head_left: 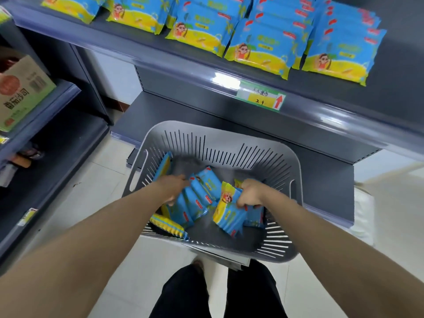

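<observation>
Nearest the camera, dark trousers (183, 294) are seen above pale, glossy floor tiles (103, 180). Just beyond them a grey plastic basket (296, 180) is set, rectangular with rounded corners, its walls cut by narrow vertical slots and its sides pierced by handle openings. Both bare forearms are stretched into it. The left hand (174, 188) is closed over the upper edges of a fanned row of packets (202, 193), flat blue pillow packs of shiny film standing on edge in the middle of the basket. The right hand (252, 193) is clenched round a second bundle of packets (227, 214), blue and yellow with crimped seams, held tilted near the basket's right wall. A loose packet (168, 226) with a ridged yellow edge is lying against the near wall, and another leaning packet (164, 165) is propped against the left wall. Behind the basket, a dark grey metal shelf edge (321, 120) carries a green and yellow price label (261, 98). On the shelf above, matching shelf packets (259, 47) are laid in overlapping stacks. At far left a cardboard box (20, 88) is shelved.
</observation>
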The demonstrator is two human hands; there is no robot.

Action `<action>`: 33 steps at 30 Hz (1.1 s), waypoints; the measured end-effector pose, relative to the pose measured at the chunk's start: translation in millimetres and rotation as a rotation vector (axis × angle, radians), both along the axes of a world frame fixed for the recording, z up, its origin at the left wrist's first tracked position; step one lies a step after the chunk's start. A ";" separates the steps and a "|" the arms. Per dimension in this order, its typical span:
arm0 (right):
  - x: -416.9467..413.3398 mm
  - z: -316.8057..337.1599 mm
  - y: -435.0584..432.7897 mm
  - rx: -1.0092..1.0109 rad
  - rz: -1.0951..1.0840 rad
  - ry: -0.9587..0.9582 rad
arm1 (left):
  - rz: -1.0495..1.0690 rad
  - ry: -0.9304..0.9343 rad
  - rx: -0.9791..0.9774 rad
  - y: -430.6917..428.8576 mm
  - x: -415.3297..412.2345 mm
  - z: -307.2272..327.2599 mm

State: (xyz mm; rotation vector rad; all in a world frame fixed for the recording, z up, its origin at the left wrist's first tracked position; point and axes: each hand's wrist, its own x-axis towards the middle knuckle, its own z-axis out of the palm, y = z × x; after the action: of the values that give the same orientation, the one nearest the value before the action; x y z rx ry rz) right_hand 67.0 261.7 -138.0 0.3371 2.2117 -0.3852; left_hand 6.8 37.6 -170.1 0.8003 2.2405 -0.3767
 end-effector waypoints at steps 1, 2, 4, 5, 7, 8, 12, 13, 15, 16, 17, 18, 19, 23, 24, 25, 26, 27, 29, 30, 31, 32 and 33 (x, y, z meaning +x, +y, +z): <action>-2.4 3.2 2.7 0.010 -0.003 0.038 | -0.006 0.007 0.006 0.9 -1.9 -2.3; -3.6 6.5 4.8 0.024 -0.001 0.079 | -0.007 0.015 0.021 2.1 -3.6 -4.0; -4.8 7.5 8.3 0.041 -0.008 0.168 | -0.007 0.035 0.038 4.0 -4.2 -6.1; -4.0 5.1 9.8 0.028 -0.027 0.202 | -0.015 0.042 0.034 4.7 -3.7 -7.6; -1.0 1.4 9.5 -0.002 -0.087 0.241 | -0.041 0.047 0.010 5.1 -2.3 -10.6; -0.5 2.0 8.6 -0.004 -0.117 0.241 | -0.064 0.047 -0.006 5.9 -2.4 -8.5; -4.1 15.2 6.4 -0.007 -0.154 0.218 | -0.102 -0.013 -0.078 14.2 -6.3 14.2; -6.1 19.1 7.9 -0.013 -0.151 0.232 | -0.099 -0.033 -0.072 16.3 -6.7 22.3; -10.4 37.2 8.7 -0.018 -0.114 0.243 | -0.042 -0.058 -0.002 19.9 -8.0 39.2; -12.7 49.0 8.8 -0.012 -0.077 0.266 | 0.009 -0.063 0.066 21.6 -9.3 49.2; -14.0 63.0 9.3 -0.012 -0.022 0.284 | 0.043 -0.059 0.131 24.1 -10.4 61.7; -15.8 76.5 11.8 -0.025 0.011 0.299 | 0.055 -0.049 0.191 27.7 -11.3 76.9; -16.5 93.5 15.0 -0.036 0.036 0.311 | 0.066 -0.033 0.236 31.8 -13.1 91.2; -15.2 165.3 40.0 -0.078 0.081 0.418 | 0.067 0.029 0.365 54.2 -18.7 155.4; -15.4 182.9 48.0 -0.077 0.076 0.452 | 0.063 0.041 0.391 60.1 -20.1 171.2; -15.2 199.7 56.6 -0.072 0.072 0.483 | 0.055 0.050 0.423 65.6 -21.1 185.8; -15.7 214.8 66.0 -0.070 0.069 0.517 | 0.045 0.060 0.459 71.8 -21.8 200.6; -16.9 229.6 75.8 -0.075 0.063 0.556 | 0.033 0.067 0.491 77.9 -22.5 214.1; -20.8 255.9 97.1 -0.116 -0.005 0.637 | 0.018 0.081 0.547 91.1 -22.2 238.5; -23.5 267.9 108.5 -0.139 -0.042 0.679 | 0.018 0.086 0.576 97.9 -22.1 249.2; -26.0 278.6 118.9 -0.142 -0.062 0.716 | 0.022 0.093 0.610 105.0 -21.9 258.9; -28.7 288.5 129.1 -0.123 -0.053 0.750 | 0.028 0.103 0.648 111.9 -22.5 266.8; -32.2 296.6 138.7 -0.086 -0.024 0.772 | 0.033 0.110 0.685 119.2 -23.5 274.4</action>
State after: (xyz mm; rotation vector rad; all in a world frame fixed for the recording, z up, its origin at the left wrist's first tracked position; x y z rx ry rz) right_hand 34.8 400.4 158.6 0.1798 2.9269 -0.7103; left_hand -16.7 156.8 104.3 1.0979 2.5033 0.4032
